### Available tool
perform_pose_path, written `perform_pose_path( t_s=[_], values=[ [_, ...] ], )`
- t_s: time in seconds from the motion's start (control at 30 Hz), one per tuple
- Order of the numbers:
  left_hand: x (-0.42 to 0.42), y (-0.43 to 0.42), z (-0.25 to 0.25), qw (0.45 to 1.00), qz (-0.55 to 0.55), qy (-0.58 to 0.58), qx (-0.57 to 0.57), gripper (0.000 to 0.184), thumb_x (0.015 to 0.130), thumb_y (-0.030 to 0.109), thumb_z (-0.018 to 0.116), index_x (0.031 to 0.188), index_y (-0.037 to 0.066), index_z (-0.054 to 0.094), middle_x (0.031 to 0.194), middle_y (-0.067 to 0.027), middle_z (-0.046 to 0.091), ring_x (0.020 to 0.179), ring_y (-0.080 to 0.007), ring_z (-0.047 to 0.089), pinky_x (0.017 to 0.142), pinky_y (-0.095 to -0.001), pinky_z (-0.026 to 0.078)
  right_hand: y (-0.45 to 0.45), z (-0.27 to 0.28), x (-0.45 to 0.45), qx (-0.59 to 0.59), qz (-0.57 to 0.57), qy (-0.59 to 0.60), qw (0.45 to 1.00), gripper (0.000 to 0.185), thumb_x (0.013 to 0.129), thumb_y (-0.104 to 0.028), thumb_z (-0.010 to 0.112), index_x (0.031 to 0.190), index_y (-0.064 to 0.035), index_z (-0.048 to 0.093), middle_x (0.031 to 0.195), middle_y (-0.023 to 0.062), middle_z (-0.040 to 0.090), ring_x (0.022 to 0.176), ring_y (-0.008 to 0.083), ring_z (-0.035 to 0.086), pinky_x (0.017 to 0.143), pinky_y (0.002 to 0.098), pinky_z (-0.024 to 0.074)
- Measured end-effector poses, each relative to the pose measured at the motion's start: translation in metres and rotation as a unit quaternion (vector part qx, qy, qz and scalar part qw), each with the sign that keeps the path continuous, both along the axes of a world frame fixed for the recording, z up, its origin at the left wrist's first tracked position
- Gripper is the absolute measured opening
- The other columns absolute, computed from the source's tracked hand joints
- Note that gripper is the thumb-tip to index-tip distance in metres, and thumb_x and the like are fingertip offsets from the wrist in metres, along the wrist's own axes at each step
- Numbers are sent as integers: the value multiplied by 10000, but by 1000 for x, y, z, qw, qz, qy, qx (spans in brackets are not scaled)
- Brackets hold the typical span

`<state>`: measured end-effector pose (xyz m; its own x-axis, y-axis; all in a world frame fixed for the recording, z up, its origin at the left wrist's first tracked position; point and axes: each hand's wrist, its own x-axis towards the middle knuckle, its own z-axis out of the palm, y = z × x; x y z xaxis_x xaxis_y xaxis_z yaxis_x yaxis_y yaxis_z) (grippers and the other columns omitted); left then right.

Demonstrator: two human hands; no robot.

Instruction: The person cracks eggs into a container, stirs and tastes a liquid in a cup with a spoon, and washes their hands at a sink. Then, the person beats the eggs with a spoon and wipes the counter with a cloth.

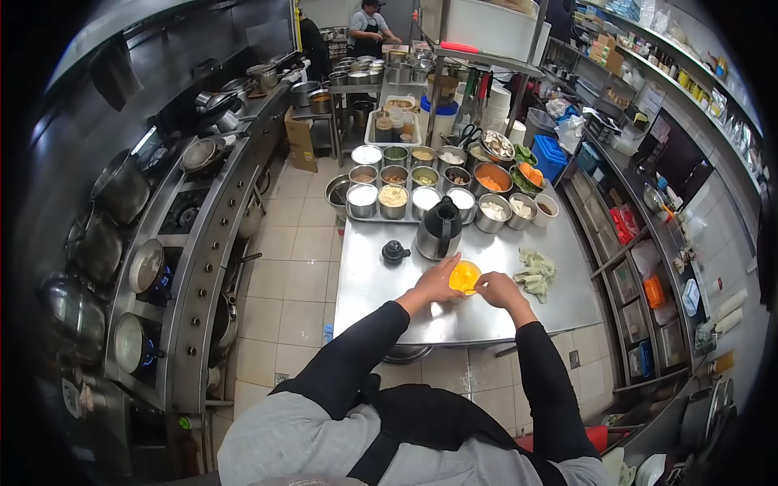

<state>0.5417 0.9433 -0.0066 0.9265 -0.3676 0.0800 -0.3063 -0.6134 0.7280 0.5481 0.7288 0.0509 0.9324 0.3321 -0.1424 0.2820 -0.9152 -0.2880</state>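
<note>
On the steel table (365, 300), my left hand (438, 281) is wrapped around the side of a small bowl (465, 277) filled with bright yellow-orange liquid that looks like egg. Above the bowl's right rim, my right hand (498, 290) is closed in a pinch on a thin utensil dipping into the liquid; its exact kind is too small to tell. Just behind the bowl stands a dark steel jug (438, 230), upright and open at the top. Its likely black lid (395, 253) lies to the left. A crumpled pale green cloth (536, 272) rests to the right.
Several steel containers of ingredients, including a tub of orange food (493, 178), line the table's far side. A small cup of dark liquid (545, 209) stands at the right. Pans sit over lit burners (151, 352) on the left. Another person (370, 26) works at the back.
</note>
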Motion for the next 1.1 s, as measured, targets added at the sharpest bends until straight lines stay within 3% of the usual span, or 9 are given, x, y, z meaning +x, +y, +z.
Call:
perform_pose_path(
  t_s=[0.13,0.27,0.37,0.5,0.6,0.7,0.73,0.83,1.1],
  values=[
    [0,-2,8,998,6,-4,60,1174,638,458,839,1540,26,224,1460,-183,373,1303,-370,472,1044,-416,441,-2,-9,6,-37,39,-1,999,223,861,-270,600,936,-131,756,973,143,728,948,348,688,862,448,539],
    [4,-4,13,994,2,0,109,1165,611,538,842,1501,17,301,1405,-177,392,1280,-379,487,1035,-429,449,11,17,-3,-39,-96,-29,994,227,849,-291,632,959,-135,753,976,156,725,956,353,685,866,444,536],
    [5,-5,14,993,10,-13,118,1157,612,582,827,1467,-24,336,1377,-185,403,1259,-384,501,1031,-427,451,2,0,1,-18,67,8,998,226,847,-311,644,948,-137,747,969,154,725,942,356,686,852,449,539],
    [-2,-14,10,995,50,1,81,1102,586,544,852,1404,-32,392,1403,-188,406,1275,-360,495,1018,-433,465,-1,-3,1,-36,-30,-44,998,194,847,-274,659,949,-134,747,962,156,724,929,368,681,836,453,539],
    [-2,-19,6,995,58,13,77,1149,598,576,840,1450,-23,354,1464,-190,371,1306,-376,476,1051,-422,433,-7,-1,2,28,71,-2,997,186,850,-259,654,960,-138,741,953,158,725,912,367,684,818,461,543],
    [4,-15,-9,990,3,-132,52,1157,602,520,847,1495,18,311,1574,-178,269,1376,-379,407,1110,-398,376,-7,-3,-3,-5,-45,-43,998,220,847,-268,664,976,-106,737,955,177,721,930,372,678,850,446,534],
    [8,-14,-12,997,-6,-70,25,1175,615,467,842,1539,56,245,1611,-162,225,1424,-369,344,1154,-379,319,-9,-8,0,1,4,-22,1000,221,851,-275,659,972,-107,736,956,176,722,932,372,679,851,446,533],
    [27,-8,-40,996,-70,-54,-33,1174,636,442,833,1552,53,210,1585,-172,285,1428,-360,338,1158,-383,316,-12,-13,3,59,-41,-6,997,223,861,-286,642,970,-115,735,967,181,719,944,371,678,863,444,530],
    [10,-11,-15,999,28,-32,-7,1227,602,497,880,1545,48,236,1482,-181,381,1331,-353,449,1084,-401,412,-12,-15,0,32,-80,-58,995,204,846,-272,683,955,-118,761,953,175,716,886,367,677,816,444,531]
  ],
)
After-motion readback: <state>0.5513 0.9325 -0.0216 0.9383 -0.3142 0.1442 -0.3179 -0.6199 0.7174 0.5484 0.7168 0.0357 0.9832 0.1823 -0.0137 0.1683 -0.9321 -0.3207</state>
